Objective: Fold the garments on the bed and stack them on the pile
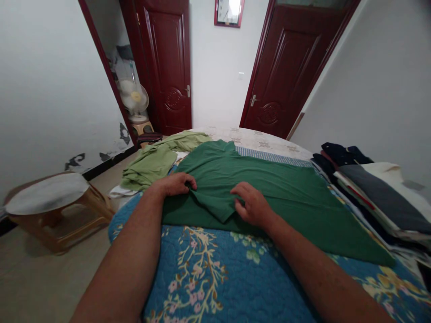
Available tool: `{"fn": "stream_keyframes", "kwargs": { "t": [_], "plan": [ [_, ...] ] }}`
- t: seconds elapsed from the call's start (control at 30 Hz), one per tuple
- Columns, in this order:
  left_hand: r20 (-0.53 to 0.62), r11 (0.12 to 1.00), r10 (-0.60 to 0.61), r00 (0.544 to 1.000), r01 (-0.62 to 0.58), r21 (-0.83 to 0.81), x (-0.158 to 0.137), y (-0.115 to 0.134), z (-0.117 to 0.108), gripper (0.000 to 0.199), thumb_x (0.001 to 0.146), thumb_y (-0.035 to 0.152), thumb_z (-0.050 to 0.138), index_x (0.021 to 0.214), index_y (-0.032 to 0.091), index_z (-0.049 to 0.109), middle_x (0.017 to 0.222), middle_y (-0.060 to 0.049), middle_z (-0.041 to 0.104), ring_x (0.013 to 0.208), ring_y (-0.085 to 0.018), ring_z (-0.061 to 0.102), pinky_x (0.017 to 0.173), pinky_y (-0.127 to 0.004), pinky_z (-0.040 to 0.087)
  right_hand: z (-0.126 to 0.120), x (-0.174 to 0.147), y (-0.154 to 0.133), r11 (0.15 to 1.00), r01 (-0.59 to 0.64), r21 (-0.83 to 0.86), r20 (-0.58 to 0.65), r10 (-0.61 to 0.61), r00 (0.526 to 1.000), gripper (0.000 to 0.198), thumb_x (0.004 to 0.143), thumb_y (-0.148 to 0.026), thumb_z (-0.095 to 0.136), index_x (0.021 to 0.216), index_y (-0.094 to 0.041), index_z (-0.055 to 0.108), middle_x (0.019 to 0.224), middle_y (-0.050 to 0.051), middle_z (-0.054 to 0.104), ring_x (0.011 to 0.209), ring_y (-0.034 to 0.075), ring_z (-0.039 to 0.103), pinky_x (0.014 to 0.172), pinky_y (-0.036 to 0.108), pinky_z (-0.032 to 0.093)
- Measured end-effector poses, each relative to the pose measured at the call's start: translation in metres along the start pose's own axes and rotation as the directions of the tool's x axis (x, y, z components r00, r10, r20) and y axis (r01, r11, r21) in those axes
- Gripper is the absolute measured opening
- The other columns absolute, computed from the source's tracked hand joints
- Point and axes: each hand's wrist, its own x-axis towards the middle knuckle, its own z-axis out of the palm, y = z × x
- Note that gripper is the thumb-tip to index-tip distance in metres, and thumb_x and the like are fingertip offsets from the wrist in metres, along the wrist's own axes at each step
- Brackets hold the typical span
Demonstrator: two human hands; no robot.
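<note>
A dark green T-shirt (286,184) lies spread across a blue flowered quilted cover (242,278), one of its sleeves folded over the body. My left hand (177,184) is closed, pinching the green cloth at one end of that sleeve. Over the sleeve's other end is my right hand (251,204), its fingers apart and curved. Whether its fingertips touch the cloth I cannot tell. Wrinkles run along the shirt between and beyond both hands.
Light green clothing (151,163) lies crumpled at the far left of the table. A stack of folded clothes (377,193) stands on the right. A stool (50,197) is at the left, and a white fan (134,96) stands by the doorway.
</note>
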Motion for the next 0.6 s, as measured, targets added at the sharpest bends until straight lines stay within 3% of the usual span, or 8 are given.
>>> {"fn": "stream_keyframes", "kwargs": {
  "t": [0.07, 0.17, 0.27, 0.33, 0.47, 0.53, 0.6],
  "plan": [
    [0.004, 1.0, -0.001, 1.0, 0.001, -0.012, -0.001, 0.001, 0.0, 0.044, 0.069, 0.014, 0.064, 0.108, 0.024, 0.082, 0.107, -0.001, 0.079, 0.099, -0.021, 0.068, 0.09, -0.026, 0.049, -0.003, -0.002, -0.022, 0.99, 0.118, 0.071, 0.16, -0.128, 0.979, 0.032, 0.088, -0.02, 0.067, 0.12, -0.022, 0.067, 0.121, 0.012, 0.067, 0.111, 0.027, 0.061, 0.1, 0.042, 0.051],
    [0.009, 1.0, -0.006, 1.0, 0.006, -0.017, 0.0, 0.0, 0.0, 0.042, 0.07, 0.016, 0.066, 0.108, 0.024, 0.082, 0.104, -0.001, 0.079, 0.097, -0.021, 0.067, 0.089, -0.026, 0.049, 0.007, -0.002, -0.038, 0.992, 0.125, 0.016, 0.276, -0.125, 0.953, 0.035, 0.088, -0.033, 0.075, 0.12, -0.022, 0.067, 0.123, 0.012, 0.067, 0.11, 0.029, 0.06, 0.098, 0.043, 0.05],
    [0.007, 1.0, -0.008, 1.0, 0.008, -0.01, 0.001, 0.0, 0.001, 0.037, 0.072, 0.02, 0.068, 0.106, 0.024, 0.083, 0.101, 0.0, 0.079, 0.094, -0.021, 0.067, 0.086, -0.026, 0.049, 0.024, -0.001, -0.033, 1.0, 0.018, -0.011, 0.216, -0.015, 0.976, 0.015, 0.095, -0.025, 0.064, 0.109, -0.021, 0.069, 0.108, 0.011, 0.07, 0.101, 0.026, 0.062, 0.092, 0.04, 0.05],
    [0.002, 1.0, -0.011, 1.0, 0.011, -0.015, 0.001, 0.0, 0.002, 0.031, 0.075, 0.024, 0.069, 0.102, 0.024, 0.083, 0.097, 0.0, 0.078, 0.093, -0.02, 0.067, 0.085, -0.025, 0.048, 0.032, 0.001, -0.024, 0.991, -0.112, 0.074, 0.109, 0.103, 0.989, 0.015, 0.098, -0.022, 0.056, 0.105, -0.021, 0.07, 0.102, 0.009, 0.073, 0.097, 0.024, 0.065, 0.09, 0.037, 0.051],
    [0.0, 0.998, -0.023, 1.0, 0.023, -0.055, 0.001, -0.001, 0.003, 0.024, 0.077, 0.032, 0.072, 0.097, 0.024, 0.083, 0.09, 0.001, 0.078, 0.091, -0.02, 0.068, 0.082, -0.024, 0.048, 0.032, 0.004, -0.01, 0.887, -0.366, 0.281, -0.071, 0.4, 0.914, 0.02, 0.103, -0.033, 0.056, 0.107, -0.023, 0.073, 0.098, 0.005, 0.077, 0.09, 0.022, 0.071, 0.084, 0.034, 0.053],
    [-0.001, 0.998, -0.024, 1.0, 0.024, -0.061, 0.001, -0.001, 0.002, 0.024, 0.075, 0.031, 0.074, 0.095, 0.024, 0.083, 0.089, 0.001, 0.078, 0.09, -0.02, 0.068, 0.082, -0.024, 0.049, 0.029, 0.003, -0.009, 0.881, -0.363, 0.303, -0.062, 0.398, 0.915, 0.023, 0.103, -0.036, 0.056, 0.11, -0.024, 0.074, 0.099, 0.005, 0.078, 0.091, 0.022, 0.072, 0.085, 0.034, 0.055],
    [-0.01, 0.999, -0.019, 1.0, 0.019, -0.049, 0.002, -0.001, 0.002, 0.024, 0.073, 0.027, 0.073, 0.094, 0.024, 0.084, 0.091, 0.001, 0.079, 0.09, -0.02, 0.068, 0.085, -0.024, 0.05, 0.028, 0.0, -0.01, 0.918, -0.278, 0.283, 0.002, 0.29, 0.957, 0.024, 0.105, -0.035, 0.054, 0.113, -0.025, 0.075, 0.105, 0.005, 0.079, 0.097, 0.022, 0.073, 0.09, 0.035, 0.055]
  ]
}}
